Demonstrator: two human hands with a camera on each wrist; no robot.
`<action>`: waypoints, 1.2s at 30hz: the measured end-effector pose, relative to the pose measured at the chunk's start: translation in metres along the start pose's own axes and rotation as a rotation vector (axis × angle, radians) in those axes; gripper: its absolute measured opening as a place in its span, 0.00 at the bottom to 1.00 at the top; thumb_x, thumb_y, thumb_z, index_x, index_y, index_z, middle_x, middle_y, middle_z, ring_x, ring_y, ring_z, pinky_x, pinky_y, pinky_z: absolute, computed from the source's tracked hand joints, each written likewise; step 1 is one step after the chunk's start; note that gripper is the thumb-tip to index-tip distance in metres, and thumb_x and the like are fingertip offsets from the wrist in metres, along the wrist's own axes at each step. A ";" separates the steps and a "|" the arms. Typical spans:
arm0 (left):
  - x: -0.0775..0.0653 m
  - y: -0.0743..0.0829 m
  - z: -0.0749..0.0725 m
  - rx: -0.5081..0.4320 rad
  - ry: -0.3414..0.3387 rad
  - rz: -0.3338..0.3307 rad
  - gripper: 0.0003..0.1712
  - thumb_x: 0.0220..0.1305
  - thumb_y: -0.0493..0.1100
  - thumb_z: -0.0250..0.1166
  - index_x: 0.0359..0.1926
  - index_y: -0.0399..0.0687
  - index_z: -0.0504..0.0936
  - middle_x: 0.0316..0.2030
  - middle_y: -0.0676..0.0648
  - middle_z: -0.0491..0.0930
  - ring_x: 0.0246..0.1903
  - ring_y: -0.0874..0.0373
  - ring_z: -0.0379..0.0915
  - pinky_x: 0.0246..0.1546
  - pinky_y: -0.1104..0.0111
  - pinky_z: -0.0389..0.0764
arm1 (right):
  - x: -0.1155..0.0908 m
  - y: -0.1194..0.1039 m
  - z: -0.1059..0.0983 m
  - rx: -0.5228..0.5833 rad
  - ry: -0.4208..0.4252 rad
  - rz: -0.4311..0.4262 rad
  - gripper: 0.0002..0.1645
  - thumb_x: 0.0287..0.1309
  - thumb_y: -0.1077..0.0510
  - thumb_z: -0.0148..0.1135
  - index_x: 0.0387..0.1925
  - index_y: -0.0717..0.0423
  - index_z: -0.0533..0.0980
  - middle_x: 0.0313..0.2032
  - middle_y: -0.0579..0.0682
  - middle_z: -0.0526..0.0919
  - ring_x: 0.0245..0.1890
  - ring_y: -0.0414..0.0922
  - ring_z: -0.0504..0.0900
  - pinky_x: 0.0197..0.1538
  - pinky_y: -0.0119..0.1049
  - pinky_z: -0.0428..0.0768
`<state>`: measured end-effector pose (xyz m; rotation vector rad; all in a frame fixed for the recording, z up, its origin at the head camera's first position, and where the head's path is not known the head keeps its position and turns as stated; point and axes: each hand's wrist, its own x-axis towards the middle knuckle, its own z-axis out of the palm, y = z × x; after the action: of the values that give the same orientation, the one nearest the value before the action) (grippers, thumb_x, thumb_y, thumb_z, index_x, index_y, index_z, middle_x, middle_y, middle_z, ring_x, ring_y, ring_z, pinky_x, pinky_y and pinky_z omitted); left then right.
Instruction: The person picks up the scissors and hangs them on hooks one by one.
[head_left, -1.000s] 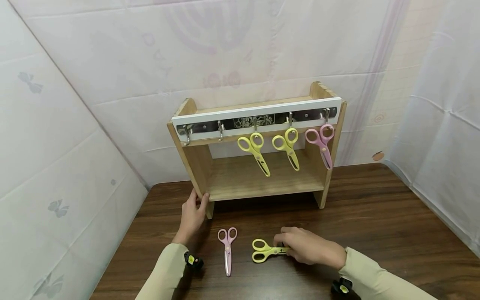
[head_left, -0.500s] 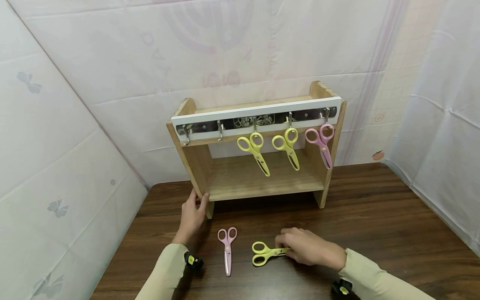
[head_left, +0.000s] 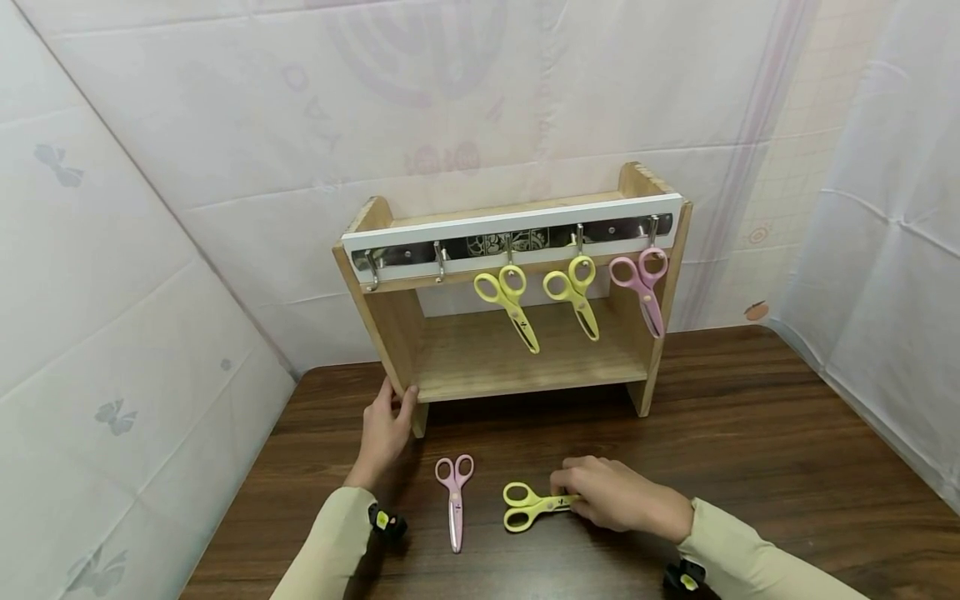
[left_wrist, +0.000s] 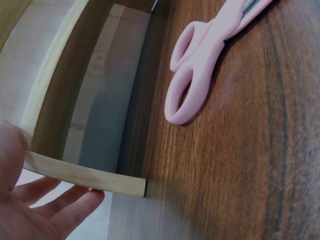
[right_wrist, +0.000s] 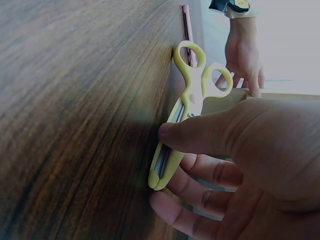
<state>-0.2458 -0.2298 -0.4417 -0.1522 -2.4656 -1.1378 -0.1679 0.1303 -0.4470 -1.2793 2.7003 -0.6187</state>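
My right hand (head_left: 618, 493) pinches yellow scissors (head_left: 522, 506) by the blade end, low over the table. In the right wrist view the thumb lies on the scissors' blades (right_wrist: 177, 127) and fingers are behind them; the handle loops point away from the hand. My left hand (head_left: 384, 433) grips the lower left side panel of a small wooden shelf (head_left: 525, 350), thumb on one face and fingers on the other, as the left wrist view shows. Pink scissors (head_left: 454, 504) lie on the table between the hands, loops toward the shelf.
A white rail with metal hooks (head_left: 441, 260) runs along the shelf's top front. Two yellow pairs (head_left: 512, 304) and one pink pair of scissors (head_left: 642, 287) hang from it; the two left hooks hold nothing. Patterned cloth (head_left: 225, 125) surrounds the brown table (head_left: 750, 433).
The yellow scissors' handle end has shifted slightly toward the front edge, and my right hand has moved a touch to the right. The left hand and the shelf stay put.
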 end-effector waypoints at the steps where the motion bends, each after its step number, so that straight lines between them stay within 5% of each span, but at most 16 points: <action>1: 0.000 0.000 0.000 0.001 0.001 0.001 0.20 0.79 0.47 0.58 0.62 0.38 0.74 0.54 0.32 0.83 0.52 0.37 0.82 0.47 0.46 0.86 | 0.000 0.000 0.000 -0.001 0.000 0.000 0.14 0.60 0.66 0.72 0.37 0.43 0.80 0.34 0.37 0.78 0.27 0.30 0.70 0.26 0.26 0.73; 18: 0.000 0.000 0.000 0.002 0.004 0.010 0.21 0.79 0.47 0.58 0.63 0.38 0.74 0.55 0.32 0.82 0.52 0.36 0.82 0.46 0.46 0.86 | 0.001 -0.003 -0.008 -0.049 -0.008 -0.044 0.15 0.57 0.64 0.75 0.34 0.41 0.80 0.28 0.33 0.73 0.25 0.29 0.68 0.25 0.26 0.71; 36: 0.000 0.001 -0.001 -0.005 -0.014 -0.010 0.21 0.79 0.48 0.58 0.63 0.39 0.74 0.57 0.32 0.81 0.54 0.36 0.81 0.48 0.47 0.86 | 0.026 -0.029 -0.076 -0.302 0.169 -0.203 0.10 0.60 0.61 0.73 0.35 0.42 0.80 0.31 0.36 0.76 0.28 0.32 0.74 0.26 0.27 0.73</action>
<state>-0.2454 -0.2297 -0.4404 -0.1499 -2.4791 -1.1504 -0.1830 0.1184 -0.3640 -1.6589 2.9098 -0.3573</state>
